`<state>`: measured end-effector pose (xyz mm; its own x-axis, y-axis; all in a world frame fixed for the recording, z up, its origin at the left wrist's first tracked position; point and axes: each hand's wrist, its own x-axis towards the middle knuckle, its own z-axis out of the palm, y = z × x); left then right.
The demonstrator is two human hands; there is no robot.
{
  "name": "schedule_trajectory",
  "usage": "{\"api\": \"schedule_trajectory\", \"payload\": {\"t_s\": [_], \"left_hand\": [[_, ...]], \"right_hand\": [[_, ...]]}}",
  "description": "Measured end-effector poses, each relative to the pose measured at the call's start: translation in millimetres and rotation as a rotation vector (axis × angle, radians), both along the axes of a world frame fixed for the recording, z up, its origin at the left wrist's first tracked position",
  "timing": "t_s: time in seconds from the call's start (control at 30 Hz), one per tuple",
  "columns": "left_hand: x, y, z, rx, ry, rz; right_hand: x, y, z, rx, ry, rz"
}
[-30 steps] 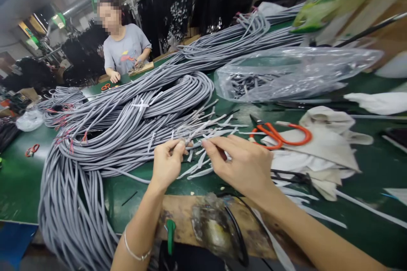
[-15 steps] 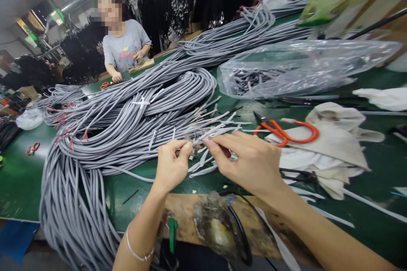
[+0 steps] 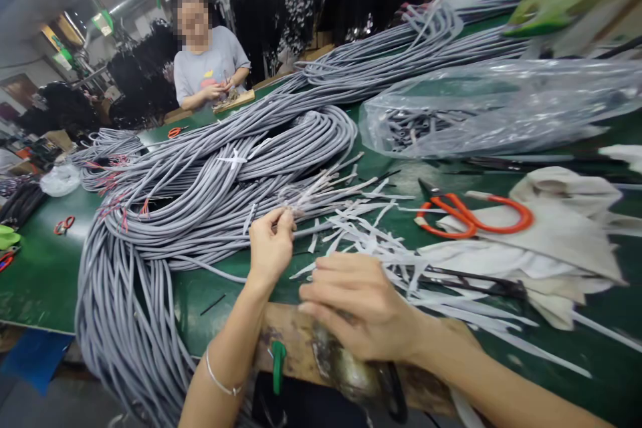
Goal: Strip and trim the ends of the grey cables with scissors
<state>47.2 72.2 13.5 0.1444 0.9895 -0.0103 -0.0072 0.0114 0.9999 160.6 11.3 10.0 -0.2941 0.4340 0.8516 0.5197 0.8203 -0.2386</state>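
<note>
My left hand is pinched at the stripped ends of the grey cables, gripping a cable end. My right hand is nearer to me, over the wooden board, its fingers curled; whether anything is between them is hidden. Thin white strips lie loose just beyond my right hand. Large looped bundles of grey cable fill the left and middle of the green table.
Orange-handled scissors and a white cloth lie at right. Behind them is a clear plastic bag with dark pieces. A green-handled tool is at the board's edge. A person works across the table.
My right hand has moved away from my left hand, down towards me, uncovering the white strips. The person across has brought both hands together. The view has shifted slightly.
</note>
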Motion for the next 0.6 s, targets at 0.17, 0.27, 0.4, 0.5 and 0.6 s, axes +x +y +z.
{"api": "schedule_trajectory", "payload": {"t_s": [0.17, 0.27, 0.4, 0.5, 0.6], "left_hand": [[1, -6, 5.2, -0.002, -0.125, -0.083], [2, -10, 6.8, -0.002, -0.143, -0.146], [3, -11, 6.5, -0.006, -0.138, -0.196], [3, -11, 6.8, 0.0, -0.118, -0.18], [3, -10, 8.6, -0.03, -0.153, -0.19]], "right_hand": [[2, 16, -12.4, -0.43, 0.568, -0.347], [2, 24, -14.0, -0.706, 0.764, -0.218], [1, 27, -10.7, -0.755, 0.922, -0.169], [3, 29, -8.6, -0.76, 0.937, -0.134], [4, 31, -7.0, -0.798, 0.936, -0.065]]}}
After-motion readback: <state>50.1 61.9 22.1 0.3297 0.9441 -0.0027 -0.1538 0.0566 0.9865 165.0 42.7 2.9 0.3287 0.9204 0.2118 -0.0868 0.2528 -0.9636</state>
